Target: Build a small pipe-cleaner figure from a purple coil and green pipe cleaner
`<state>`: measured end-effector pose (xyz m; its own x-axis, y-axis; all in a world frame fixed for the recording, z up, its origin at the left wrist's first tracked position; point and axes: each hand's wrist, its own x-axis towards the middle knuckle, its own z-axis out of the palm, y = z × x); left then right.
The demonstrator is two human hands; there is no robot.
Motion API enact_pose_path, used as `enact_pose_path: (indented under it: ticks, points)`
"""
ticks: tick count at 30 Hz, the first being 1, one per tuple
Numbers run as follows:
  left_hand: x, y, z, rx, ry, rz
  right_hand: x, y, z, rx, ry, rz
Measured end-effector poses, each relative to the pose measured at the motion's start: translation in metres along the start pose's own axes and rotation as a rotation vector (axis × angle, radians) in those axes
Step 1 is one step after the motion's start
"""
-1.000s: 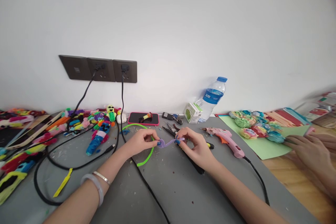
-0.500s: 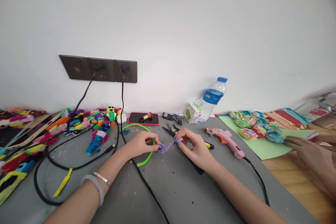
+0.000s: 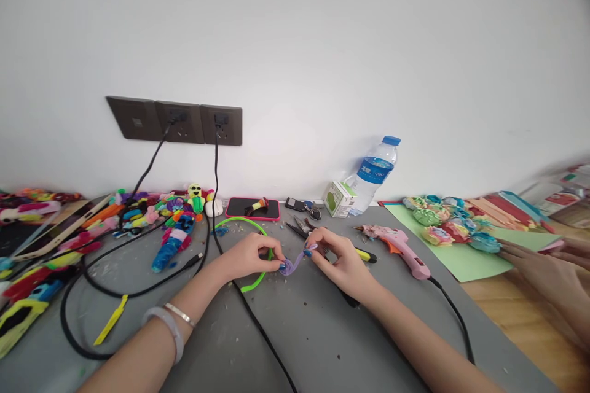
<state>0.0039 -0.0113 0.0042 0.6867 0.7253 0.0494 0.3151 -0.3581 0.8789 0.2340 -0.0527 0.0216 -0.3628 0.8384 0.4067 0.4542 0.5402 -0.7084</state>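
A purple pipe cleaner (image 3: 289, 268), coiled at its left end, is held between both hands above the grey table (image 3: 295, 331). My left hand (image 3: 258, 256) pinches the coil between thumb and finger. The loose right end is pinched in my right hand (image 3: 335, 258). A bright green pipe cleaner (image 3: 251, 286) curves on the table behind my left hand and is partly hidden by it. Pliers (image 3: 299, 227) lie just beyond my right hand, which covers part of them.
A pink glue gun (image 3: 405, 249) with a black cord lies at right. Behind are a phone (image 3: 235, 207), keys (image 3: 313, 211), a small box (image 3: 338, 198) and a bottle (image 3: 373, 175). Colourful figures (image 3: 173, 245) and black cables (image 3: 152, 285) fill the left. Another person's hands (image 3: 544, 267) touch green paper (image 3: 470, 263).
The purple coil and my left fingertips have shifted slightly down and right, bringing the two hands a little closer together. Both hands keep their pinch.
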Motion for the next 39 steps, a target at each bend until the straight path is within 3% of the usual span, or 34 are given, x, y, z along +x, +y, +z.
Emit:
enact_pose_path:
  ticks: [10,20,24,30,39]
  points:
    - [0.004,-0.002,-0.005,-0.229,0.216,-0.039,0.003,0.012,-0.005,0.249,0.225,0.125]
    - [0.004,-0.004,-0.004,-0.286,0.289,-0.067,0.003,0.009,-0.002,0.228,0.198,0.108]
    - [0.003,0.000,-0.004,-0.343,0.304,-0.015,0.002,0.009,-0.003,0.179,0.163,0.107]
    - [0.002,0.001,-0.006,-0.274,0.304,-0.037,0.003,0.008,-0.002,0.146,0.140,0.110]
    - [0.004,-0.002,-0.004,-0.417,0.365,-0.014,0.002,0.007,-0.002,0.189,0.146,0.124]
